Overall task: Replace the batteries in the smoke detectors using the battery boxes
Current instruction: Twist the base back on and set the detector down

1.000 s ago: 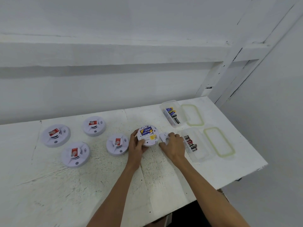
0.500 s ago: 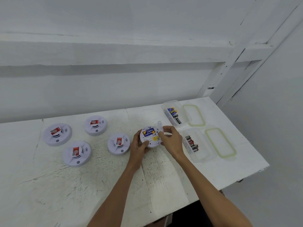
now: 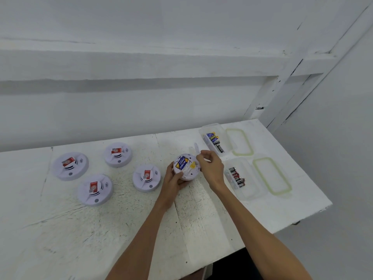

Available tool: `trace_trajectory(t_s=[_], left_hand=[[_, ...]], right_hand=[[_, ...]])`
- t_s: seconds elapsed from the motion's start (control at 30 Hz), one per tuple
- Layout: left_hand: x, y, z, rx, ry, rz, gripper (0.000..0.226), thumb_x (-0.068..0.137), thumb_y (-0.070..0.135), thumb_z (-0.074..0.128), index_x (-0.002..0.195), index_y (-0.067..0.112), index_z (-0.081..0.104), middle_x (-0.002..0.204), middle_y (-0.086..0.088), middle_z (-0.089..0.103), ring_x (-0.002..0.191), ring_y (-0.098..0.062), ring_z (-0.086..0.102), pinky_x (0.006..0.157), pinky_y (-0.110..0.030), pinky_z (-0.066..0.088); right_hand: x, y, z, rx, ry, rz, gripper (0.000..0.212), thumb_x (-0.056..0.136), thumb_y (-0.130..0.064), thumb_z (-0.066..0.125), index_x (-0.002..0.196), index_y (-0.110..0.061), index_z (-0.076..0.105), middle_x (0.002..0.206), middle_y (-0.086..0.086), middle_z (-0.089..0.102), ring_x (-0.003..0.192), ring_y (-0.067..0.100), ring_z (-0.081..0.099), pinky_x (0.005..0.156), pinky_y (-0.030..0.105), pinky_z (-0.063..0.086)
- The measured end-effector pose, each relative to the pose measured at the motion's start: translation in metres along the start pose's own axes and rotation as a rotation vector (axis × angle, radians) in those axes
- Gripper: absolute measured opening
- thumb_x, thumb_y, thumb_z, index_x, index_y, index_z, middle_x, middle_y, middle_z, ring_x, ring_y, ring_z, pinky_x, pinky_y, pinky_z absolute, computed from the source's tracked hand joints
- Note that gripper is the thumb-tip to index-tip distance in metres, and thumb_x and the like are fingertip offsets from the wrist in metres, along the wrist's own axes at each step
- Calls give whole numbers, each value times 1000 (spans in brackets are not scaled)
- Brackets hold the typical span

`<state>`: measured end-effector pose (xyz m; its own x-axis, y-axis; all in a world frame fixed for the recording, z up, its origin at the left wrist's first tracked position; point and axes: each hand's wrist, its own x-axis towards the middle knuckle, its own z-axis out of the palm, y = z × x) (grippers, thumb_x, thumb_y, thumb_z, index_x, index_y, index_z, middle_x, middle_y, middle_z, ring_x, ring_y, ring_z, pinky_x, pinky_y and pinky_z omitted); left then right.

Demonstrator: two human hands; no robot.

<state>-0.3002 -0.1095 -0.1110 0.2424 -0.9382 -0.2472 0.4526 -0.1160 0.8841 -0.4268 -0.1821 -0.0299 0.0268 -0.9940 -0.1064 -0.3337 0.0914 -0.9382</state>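
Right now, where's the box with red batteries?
In the head view the red-battery box sits at the table's right, just past the right hand, its green-rimmed lid beside it, the other battery box behind.

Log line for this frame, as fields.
left hand grips upturned detector | right hand pinches battery cover | battery exposed | far box, near box open

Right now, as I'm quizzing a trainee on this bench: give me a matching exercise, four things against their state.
Things: 1 far battery box; 2 near battery box; 3 upturned smoke detector; 4 battery cover.
States: a pinched by right hand; b red-and-black batteries inside; c gripped by left hand; d several blue-and-yellow batteries inside.
Pairs: 1-d, 2-b, 3-c, 4-a.
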Motion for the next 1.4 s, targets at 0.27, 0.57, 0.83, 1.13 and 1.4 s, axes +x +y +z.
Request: trace_trajectory(t_s=[0.27,0.57,0.83,1.13,1.4], left_hand=[[-4,2,0,-28,-46,44,55,109,18,53,161,26,33,151,-4,58,131,-29,63,104,-52,56],[-5,11,3,-156,-34,-14,52,107,6,50,154,27,44,142,-9,65,123,-34,68,92,-47,61],[-8,13,4,-131,-28,18,47,109,13,51,153,23,43,143,-8,65,124,-32,68,95,-48,61],[-8,14,5,-117,-7,27,44,109,15,52,151,26,46,146,-9,62,125,-33,67,95,-51,61],[-8,13,4,-133,-6,36,42,109,16,51,150,27,46,147,-9,60,125,-35,67,94,-51,61]], right_hand=[[-3,14,-7,-328,-211,-363,47,80,-26,74,124,-24,59,124,-12,62,107,4,60,85,20,53],[-1,24,-16,-565,-322,-571,59,77,-51,61,129,-25,61,133,-11,62,119,11,55,97,25,47],[4,25,-17,-573,-346,-589,57,80,-49,64,133,-31,57,136,-16,59,120,7,54,97,25,48],[14,24,-20,-618,-408,-547,62,82,-51,63,141,-37,49,134,-11,59,119,7,52,95,22,45],[16,23,-23,-605,-430,-566,59,86,-39,69,141,-36,47,137,-16,57,121,6,53,98,27,47]])
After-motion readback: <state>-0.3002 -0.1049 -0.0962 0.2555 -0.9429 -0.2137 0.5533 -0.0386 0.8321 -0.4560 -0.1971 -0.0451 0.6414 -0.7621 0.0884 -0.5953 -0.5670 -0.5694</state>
